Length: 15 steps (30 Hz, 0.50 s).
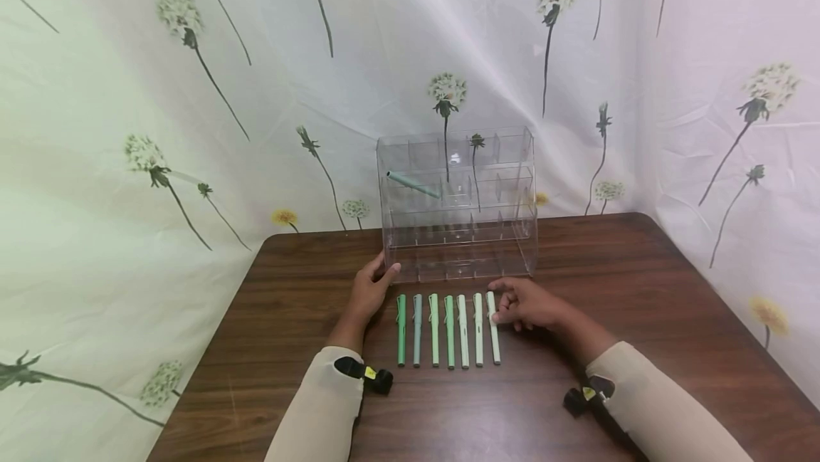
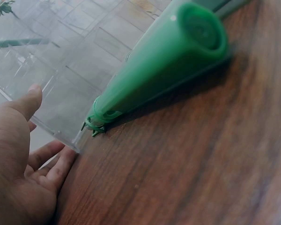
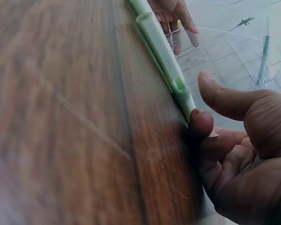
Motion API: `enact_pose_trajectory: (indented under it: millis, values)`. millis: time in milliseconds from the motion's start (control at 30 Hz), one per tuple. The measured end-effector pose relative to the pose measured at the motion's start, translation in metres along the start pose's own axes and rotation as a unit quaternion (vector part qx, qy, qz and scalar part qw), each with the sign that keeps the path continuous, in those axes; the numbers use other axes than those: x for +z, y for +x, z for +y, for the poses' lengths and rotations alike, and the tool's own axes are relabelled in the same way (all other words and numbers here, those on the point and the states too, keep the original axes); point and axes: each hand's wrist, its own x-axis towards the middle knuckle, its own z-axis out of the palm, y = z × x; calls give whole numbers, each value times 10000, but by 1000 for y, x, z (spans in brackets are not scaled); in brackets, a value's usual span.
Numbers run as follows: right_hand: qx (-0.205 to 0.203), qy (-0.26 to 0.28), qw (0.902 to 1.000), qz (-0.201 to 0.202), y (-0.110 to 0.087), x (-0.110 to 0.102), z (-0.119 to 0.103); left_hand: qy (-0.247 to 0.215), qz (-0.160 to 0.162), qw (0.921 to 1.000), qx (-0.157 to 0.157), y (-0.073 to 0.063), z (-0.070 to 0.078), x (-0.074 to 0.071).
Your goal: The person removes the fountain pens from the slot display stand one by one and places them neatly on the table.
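Observation:
A clear plastic tiered organizer (image 1: pixel 458 234) stands toward the back of the table, with a teal pen (image 1: pixel 413 184) lying slanted on an upper tier. My left hand (image 1: pixel 371 287) holds its lower left corner, thumb in front and fingers along the outer side. Several capped pens lie in a row before it, from a dark green pen (image 1: pixel 401 330) at the left to a whitish pen (image 1: pixel 492 327) at the right. At the whitish pen's clip end is my right hand (image 1: pixel 532 304). In the right wrist view its thumb stands apart from its bent fingers, a fingertip right at the pen.
The brown wooden table (image 1: pixel 256 376) carries the organizer and pens. Behind it hangs a white curtain (image 1: pixel 256 92) printed with dandelions, close to the organizer's back. A wrist camera (image 1: pixel 382 381) sits on the left wrist and another camera (image 1: pixel 576 401) on the right.

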Motion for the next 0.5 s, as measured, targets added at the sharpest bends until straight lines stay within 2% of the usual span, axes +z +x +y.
enact_pose_trajectory:
  millis: [500]
  values:
    - [90, -363, 9992, -114, -4, -19, -19, 60, -13, 10000, 15, 2, -1, -1]
